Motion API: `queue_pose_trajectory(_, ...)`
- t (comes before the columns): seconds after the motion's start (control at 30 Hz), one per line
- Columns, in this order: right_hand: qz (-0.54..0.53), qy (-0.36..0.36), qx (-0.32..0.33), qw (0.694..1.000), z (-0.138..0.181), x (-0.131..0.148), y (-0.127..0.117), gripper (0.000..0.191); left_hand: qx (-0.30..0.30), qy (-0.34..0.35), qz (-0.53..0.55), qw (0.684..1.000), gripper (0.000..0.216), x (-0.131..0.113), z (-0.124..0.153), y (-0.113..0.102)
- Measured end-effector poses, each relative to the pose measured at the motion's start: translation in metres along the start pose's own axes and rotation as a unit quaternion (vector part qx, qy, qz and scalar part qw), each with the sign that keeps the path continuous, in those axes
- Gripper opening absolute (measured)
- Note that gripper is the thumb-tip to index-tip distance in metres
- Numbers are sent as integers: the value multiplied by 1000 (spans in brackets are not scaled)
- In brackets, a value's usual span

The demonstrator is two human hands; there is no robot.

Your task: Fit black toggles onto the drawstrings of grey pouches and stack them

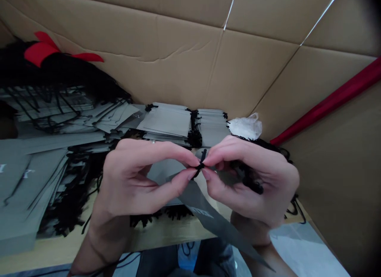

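Between the fingertips at centre frame sits a short black cord [201,166], knotted and fibrous. The left hand [131,177] and right hand [253,181] each pinch it between thumb and forefinger, both closed narrowly on it. It is just above a flat grey paper bag [205,213], matte and creased to a point. Behind, flat stacks of grey paper bags [169,120] with black cord handles lie on the pale wooden surface [166,233]. Corrugated brown cardboard walls [178,54] enclose the area. A crumpled white plastic bag [245,127] rests against them; its contents cannot be determined.
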State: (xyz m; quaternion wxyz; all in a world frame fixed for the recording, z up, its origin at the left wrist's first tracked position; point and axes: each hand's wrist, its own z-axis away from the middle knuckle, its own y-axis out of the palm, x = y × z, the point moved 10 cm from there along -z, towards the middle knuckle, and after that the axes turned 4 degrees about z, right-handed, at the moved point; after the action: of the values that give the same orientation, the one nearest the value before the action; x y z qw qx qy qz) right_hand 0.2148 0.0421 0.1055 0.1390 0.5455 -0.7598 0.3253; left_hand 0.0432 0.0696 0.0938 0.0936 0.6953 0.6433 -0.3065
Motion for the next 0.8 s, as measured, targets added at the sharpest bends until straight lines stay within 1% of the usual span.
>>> queue_pose_trajectory(0.13, -7, 8, 19, 1000, 0, -2, 1, 24, 6, 4, -11, 1000, 22, -1, 1, 0)
queue_pose_trajectory(0.23, -7, 7, 43, 999, 0, -1, 2, 23, 24, 9, -35, 999, 22, -2, 3, 1)
queue_pose_trajectory(0.33, 7, 8, 83, 996, 1, -2, 6, 21, 52, 10, -59, 997, 21, -3, 8, 4)
queue_pose_trajectory(0.4, 12, 7, 120, 993, 3, -4, 12, 19, 63, 7, -47, 997, 21, -2, 15, 6)
queue_pose_trajectory(0.47, 9, 4, 158, 987, 6, -7, 20, 17, 58, -2, -20, 998, 21, 4, 26, 6)
queue_pose_trajectory(0.53, 8, -3, 188, 982, 7, -10, 30, 17, 35, -12, -1, 999, 21, 13, 37, 5)
queue_pose_trajectory(0.6, 22, -1, 209, 978, 8, -15, 39, 16, 7, -28, 18, 999, 22, 29, 48, 4)
queue_pose_trajectory(0.63, 33, 10, 216, 976, 8, -20, 43, 16, 3, -47, 37, 998, 22, 40, 52, 6)
queue_pose_trajectory(0.7, 45, 54, 224, 972, 10, -33, 48, 14, -4, -94, 108, 990, 20, 67, 57, 12)
queue_pose_trajectory(0.77, 48, 116, 223, 967, 14, -52, 50, 11, 3, -115, 146, 983, 11, 88, 58, 20)
queue_pose_trajectory(0.8, 48, 146, 220, 963, 17, -62, 50, 10, 7, -123, 157, 980, 12, 97, 58, 24)
